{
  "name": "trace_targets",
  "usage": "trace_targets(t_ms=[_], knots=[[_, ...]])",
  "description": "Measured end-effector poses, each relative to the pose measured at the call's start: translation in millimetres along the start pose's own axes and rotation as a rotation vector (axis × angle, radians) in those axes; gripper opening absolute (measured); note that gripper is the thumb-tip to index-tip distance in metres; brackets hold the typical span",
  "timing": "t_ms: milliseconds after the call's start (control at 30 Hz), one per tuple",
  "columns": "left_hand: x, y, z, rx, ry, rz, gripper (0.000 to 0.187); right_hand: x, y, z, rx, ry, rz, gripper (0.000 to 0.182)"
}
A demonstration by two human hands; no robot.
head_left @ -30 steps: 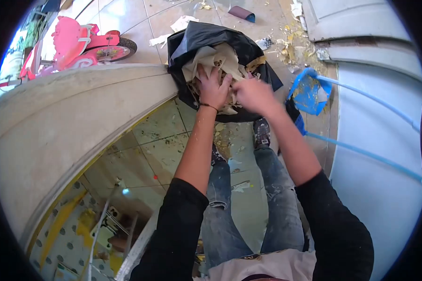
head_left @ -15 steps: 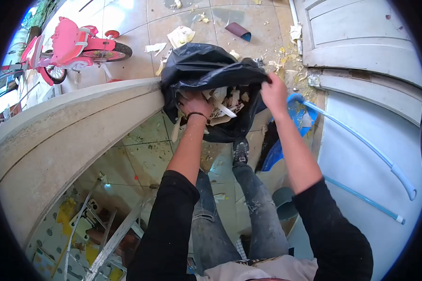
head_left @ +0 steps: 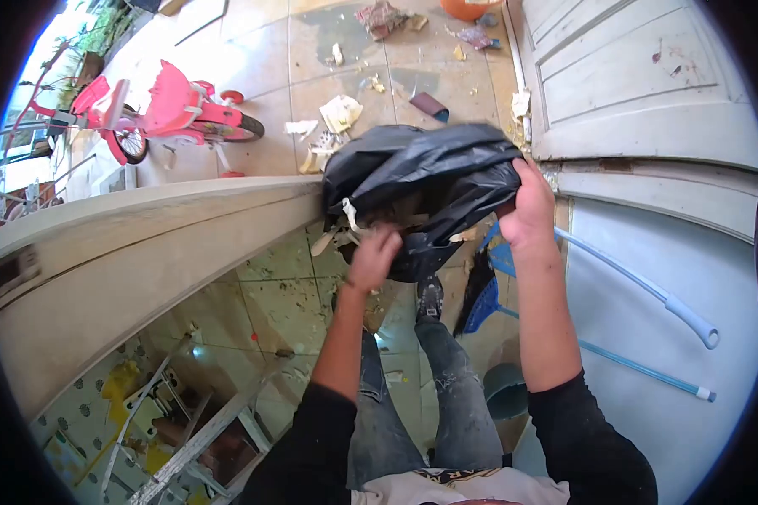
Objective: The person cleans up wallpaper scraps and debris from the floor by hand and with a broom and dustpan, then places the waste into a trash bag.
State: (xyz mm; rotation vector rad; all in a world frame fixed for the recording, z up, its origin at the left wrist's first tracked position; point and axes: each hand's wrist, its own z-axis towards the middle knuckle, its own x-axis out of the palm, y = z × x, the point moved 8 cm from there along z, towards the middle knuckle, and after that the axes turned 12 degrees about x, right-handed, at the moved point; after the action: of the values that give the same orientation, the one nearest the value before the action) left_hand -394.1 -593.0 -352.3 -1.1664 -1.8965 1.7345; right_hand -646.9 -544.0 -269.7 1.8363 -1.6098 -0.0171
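Observation:
A black plastic garbage bag (head_left: 463,156) hangs in front of me, its mouth tilted toward me. My right hand (head_left: 531,206) is closed around the bag's right rim. At the near left side of the opening is my left hand (head_left: 373,259), its fingers smeared by motion, so I cannot make out whether they hold anything. Pale scraps show at the bag's left edge, among them a crumpled white strip (head_left: 351,215). Most of what lies inside is hidden by the folded plastic.
A blue dustpan (head_left: 483,307) and a long light-blue handle (head_left: 640,278) are at the right, by the pale blue door. Left stands a low wall (head_left: 177,231), with a pink bicycle (head_left: 173,105) beyond. Debris litters the tiles; a dark bucket (head_left: 505,391) stands near my leg.
My left hand has come out from inside the bag to its near edge. The right hand has shifted slightly right and down with the rim, and the bag's mouth has narrowed.

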Motion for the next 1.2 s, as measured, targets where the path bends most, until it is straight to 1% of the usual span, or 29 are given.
trace_targets(t_ms=[33, 100, 133, 167, 200, 267, 300, 333, 367, 400, 467, 500, 567, 600, 633, 667, 700, 733, 767, 800, 900, 967, 1000, 1033, 1067, 1100, 1133, 1167, 1200], knots=[[9, -13, -13, 0.163, 0.001, -0.103, 0.042, -5, 5, 3, 0.019, 0.014, -0.024, 0.023], [30, -10, -46, 0.017, 0.311, 0.272, 0.055, -7, 15, -8, 0.029, 0.032, -0.045, 0.024], [28, -10, -53, 0.03, 0.306, 0.278, 0.055, -8, 23, -18, -0.028, -0.025, -0.123, 0.022], [29, 0, -60, -0.039, 0.417, 0.471, 0.056, -11, 32, -28, -0.086, -0.083, -0.2, 0.021], [27, 10, -63, -0.108, 0.524, 0.666, 0.058, -21, 37, -28, -0.102, -0.074, -0.197, 0.021], [6, 13, -61, -0.143, 0.578, 0.892, 0.04, -53, 65, -25, -0.401, -0.144, -0.498, 0.021], [-6, 27, -61, -0.166, 0.556, 0.989, 0.032, -69, 70, -20, -0.413, -0.148, -0.496, 0.021], [-20, 34, -59, -0.186, 0.531, 1.086, 0.025, -82, 85, -24, -0.565, -0.385, -0.854, 0.021], [-38, 11, -50, -0.191, 0.476, 1.126, 0.021, -85, 97, -39, -0.698, -0.637, -1.211, 0.02], [-58, -26, -44, -0.197, 0.424, 1.165, 0.017, -86, 106, -56, -0.696, -0.652, -1.207, 0.02], [-100, -110, -36, -0.091, 0.245, 1.118, 0.017, -49, 135, -86, -0.722, -0.631, -1.47, 0.019], [-107, -132, -41, -0.079, 0.253, 1.123, 0.017, -24, 144, -115, -0.79, -0.645, -1.5, 0.018], [-120, -179, -48, 0.108, 0.095, 1.08, 0.016, -28, 148, -126, -0.785, -0.659, -1.452, 0.019], [-121, -179, -48, 0.138, 0.094, 1.085, 0.016, -32, 151, -127, -0.787, -0.66, -1.413, 0.02], [-120, -171, -48, 0.222, 0.057, 1.087, 0.015, -46, 144, -115, -0.601, -0.724, -1.505, 0.021], [-119, -160, -45, 0.3, 0.028, 1.086, 0.014, -65, 128, -95, -0.517, -0.661, -1.658, 0.019], [-113, -130, -39, 0.209, 0.146, 1.11, 0.015, -83, 121, -82, -0.48, -0.604, -1.654, 0.02], [-115, -140, -33, 0.222, 0.152, 1.116, 0.015, -84, 122, -78, -0.448, -0.542, -1.647, 0.02], [-122, -155, -12, 0.246, 0.076, 1.13, 0.015, -80, 139, -70, -0.469, -0.554, -1.631, 0.02], [-127, -172, 11, 0.268, 0.005, 1.141, 0.015, -66, 161, -71, -0.598, -0.539, -1.559, 0.02], [-137, -244, 52, 0.364, -0.118, 1.101, 0.014, -25, 213, -113, -0.819, -0.495, -1.416, 0.021], [-140, -300, 62, 0.441, -0.2, 1.087, 0.015, -5, 240, -137, -0.828, -0.451, -1.348, 0.021], [-138, -324, 61, 0.474, -0.24, 1.103, 0.016, 1, 249, -149, -0.795, -0.483, -1.334, 0.021], [-131, -334, 61, 0.482, -0.224, 1.099, 0.016, 2, 254, -161, -0.779, -0.486, -1.281, 0.02], [-128, -347, 58, 0.54, -0.307, 1.053, 0.018, -1, 257, -168, -0.766, -0.486, -1.227, 0.019], [-127, -356, 54, 0.594, -0.394, 1.004, 0.02, -10, 253, -167, -0.761, -0.497, -1.224, 0.019], [-120, -348, 56, 0.6, -0.389, 1.001, 0.02, -21, 248, -164, -0.796, -0.545, -1.238, 0.019], [-110, -326, 60, 0.611, -0.374, 0.915, 0.022, -33, 241, -159, -0.833, -0.593, -1.25, 0.019], [-100, -298, 63, 0.618, -0.357, 0.83, 0.024, -52, 227, -141, -0.752, -0.622, -1.299, 0.019]])
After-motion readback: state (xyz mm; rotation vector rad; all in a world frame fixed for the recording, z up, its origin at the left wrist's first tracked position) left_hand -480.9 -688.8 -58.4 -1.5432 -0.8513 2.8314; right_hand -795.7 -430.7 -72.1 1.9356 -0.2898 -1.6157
